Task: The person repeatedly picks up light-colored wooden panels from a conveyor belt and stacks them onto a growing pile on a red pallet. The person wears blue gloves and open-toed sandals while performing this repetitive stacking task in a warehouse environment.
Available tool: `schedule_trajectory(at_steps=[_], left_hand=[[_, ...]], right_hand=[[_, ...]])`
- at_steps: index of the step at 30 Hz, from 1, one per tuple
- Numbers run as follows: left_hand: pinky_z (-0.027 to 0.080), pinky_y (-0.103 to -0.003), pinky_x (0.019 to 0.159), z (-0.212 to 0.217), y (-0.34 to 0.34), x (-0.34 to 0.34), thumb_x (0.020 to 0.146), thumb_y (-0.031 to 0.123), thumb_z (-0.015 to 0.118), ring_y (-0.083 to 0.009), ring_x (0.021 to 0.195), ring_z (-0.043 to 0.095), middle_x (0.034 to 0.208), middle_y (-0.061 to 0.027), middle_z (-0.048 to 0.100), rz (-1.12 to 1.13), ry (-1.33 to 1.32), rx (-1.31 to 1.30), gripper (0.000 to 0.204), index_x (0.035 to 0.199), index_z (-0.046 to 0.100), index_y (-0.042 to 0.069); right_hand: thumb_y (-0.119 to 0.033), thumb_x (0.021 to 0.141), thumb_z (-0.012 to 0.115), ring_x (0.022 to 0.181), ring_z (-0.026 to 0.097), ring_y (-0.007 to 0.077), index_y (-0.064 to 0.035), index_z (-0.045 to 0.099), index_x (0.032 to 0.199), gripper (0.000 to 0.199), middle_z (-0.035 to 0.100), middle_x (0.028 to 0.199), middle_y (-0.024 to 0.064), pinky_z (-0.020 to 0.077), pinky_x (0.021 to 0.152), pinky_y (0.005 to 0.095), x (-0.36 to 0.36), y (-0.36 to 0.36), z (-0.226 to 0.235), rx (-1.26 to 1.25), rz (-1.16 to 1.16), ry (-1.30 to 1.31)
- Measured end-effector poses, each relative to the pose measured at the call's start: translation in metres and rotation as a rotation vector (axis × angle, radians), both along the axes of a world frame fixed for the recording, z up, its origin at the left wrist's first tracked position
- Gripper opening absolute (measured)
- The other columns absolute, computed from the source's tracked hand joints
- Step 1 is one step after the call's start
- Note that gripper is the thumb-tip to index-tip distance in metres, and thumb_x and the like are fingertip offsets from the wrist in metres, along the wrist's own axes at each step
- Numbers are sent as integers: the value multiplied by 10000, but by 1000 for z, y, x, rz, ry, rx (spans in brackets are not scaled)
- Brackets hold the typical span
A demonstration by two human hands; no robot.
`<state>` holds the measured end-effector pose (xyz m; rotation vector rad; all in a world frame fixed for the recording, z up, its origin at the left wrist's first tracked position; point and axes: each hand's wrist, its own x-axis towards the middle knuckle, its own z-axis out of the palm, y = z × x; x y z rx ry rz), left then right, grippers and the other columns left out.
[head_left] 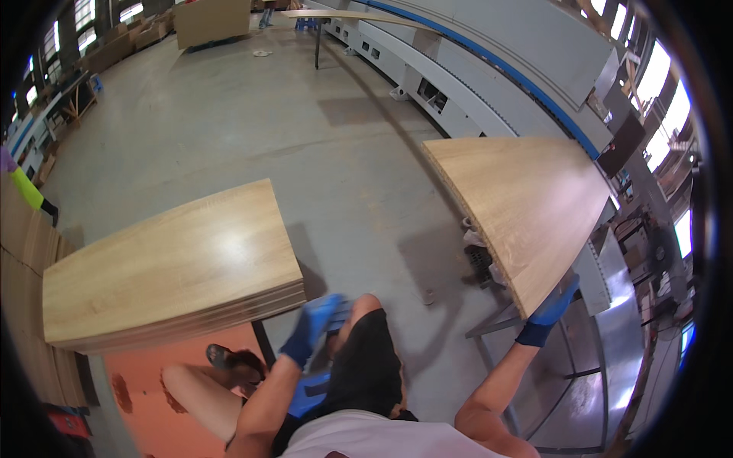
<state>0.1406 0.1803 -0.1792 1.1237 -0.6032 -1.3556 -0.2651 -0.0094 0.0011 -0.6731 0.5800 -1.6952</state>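
Observation:
My right hand (551, 308), in a blue glove, grips the near end of a wood-grain board (527, 198). That board lies flat along the machine's edge at the right, its long side slanting away from me. My left hand (314, 320), also gloved in blue, is in the air beside my knee and the near right corner of a stack of wood-grain boards (175, 263). Motion smears its fingers, so their pose is unclear. I see nothing in it.
A long grey machine (489, 91) with a blue strip runs along the right. An orange sheet (183, 382) lies below the stack. More stacked boards (34, 267) stand at the far left, near another person's sleeve (27, 188). A metal frame (489, 324) stands under the board.

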Motion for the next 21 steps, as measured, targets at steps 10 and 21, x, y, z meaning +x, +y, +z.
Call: schedule_trajectory(at_steps=[10,21], left_hand=[[526,-336,760,218,-55,-240,832,454,662,-193,936,620,1046,-101,645,-585,462,-120,577,1215,554,35],[575,-325,656,213,79,-30,854,170,630,-269,764,687,960,-214,655,29,363,-192,429,1129,532,-144]], right_hand=[[-353,936,495,1161,520,283,42,380,1351,584,493,1312,188,418,991,386,-25,20,18,-12,116,324],[-398,907,542,1179,492,298,-53,402,1367,592,460,1372,140,441,944,476,-10,46,3,101,237,80]])
